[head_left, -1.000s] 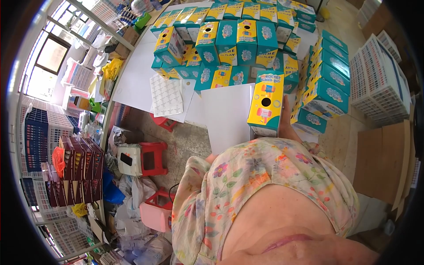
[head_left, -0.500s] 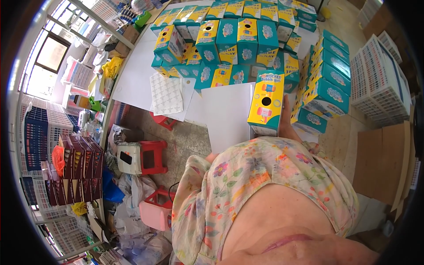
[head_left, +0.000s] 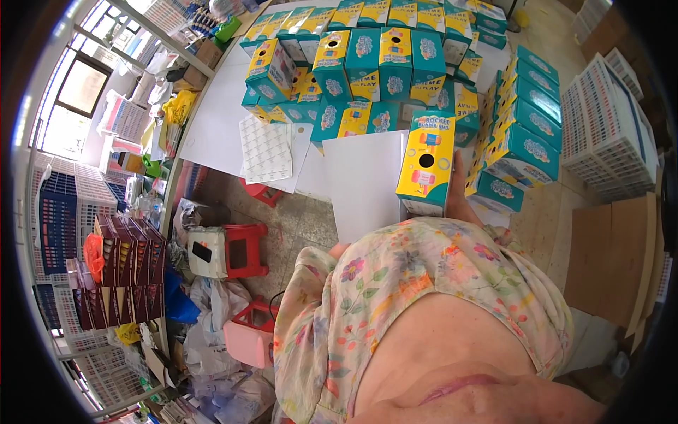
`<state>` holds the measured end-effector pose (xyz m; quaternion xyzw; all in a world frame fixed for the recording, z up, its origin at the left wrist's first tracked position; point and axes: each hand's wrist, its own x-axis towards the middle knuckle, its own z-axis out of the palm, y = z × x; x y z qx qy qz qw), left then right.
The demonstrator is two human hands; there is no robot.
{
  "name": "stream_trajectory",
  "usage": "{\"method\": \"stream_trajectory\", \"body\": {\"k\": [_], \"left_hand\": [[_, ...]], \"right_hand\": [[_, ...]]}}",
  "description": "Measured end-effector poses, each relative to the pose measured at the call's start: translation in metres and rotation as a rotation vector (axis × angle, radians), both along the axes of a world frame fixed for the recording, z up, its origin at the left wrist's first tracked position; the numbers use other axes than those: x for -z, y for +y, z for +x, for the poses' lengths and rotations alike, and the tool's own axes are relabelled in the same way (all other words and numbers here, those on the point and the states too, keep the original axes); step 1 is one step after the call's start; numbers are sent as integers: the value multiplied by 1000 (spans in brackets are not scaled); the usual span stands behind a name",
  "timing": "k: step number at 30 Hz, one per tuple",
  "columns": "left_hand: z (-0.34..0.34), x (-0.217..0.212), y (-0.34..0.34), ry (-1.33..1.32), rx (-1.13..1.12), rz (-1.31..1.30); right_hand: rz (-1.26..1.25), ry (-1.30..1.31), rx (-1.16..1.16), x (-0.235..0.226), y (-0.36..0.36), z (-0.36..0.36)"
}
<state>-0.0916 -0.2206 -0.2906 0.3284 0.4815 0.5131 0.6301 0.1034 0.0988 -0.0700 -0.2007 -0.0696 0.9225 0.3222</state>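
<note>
My right hand [head_left: 458, 201] stands a yellow-and-teal box [head_left: 426, 164] upright at the near edge of the white table [head_left: 212, 120], its fingers mostly hidden behind it so I cannot tell their spread, with many finished boxes [head_left: 374, 60] already ranked beyond, so most looks done
</note>
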Motion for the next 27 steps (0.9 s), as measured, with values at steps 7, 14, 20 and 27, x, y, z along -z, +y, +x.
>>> {"method": "stream_trajectory", "body": {"k": [7, 14, 20, 27], "left_hand": [[5, -8, -5, -276, -84, -60], [11, -80, 21, -398, -170, 69], [10, -157, 122, -494, -276, 206], [26, -234, 183, -488, -386, 243]], "right_hand": [[12, -2, -14, 11, 3, 2], [52, 19, 13, -11, 1, -4], [285, 241, -107, 3, 36, 6], [496, -118, -32, -60, 43, 11]]}}
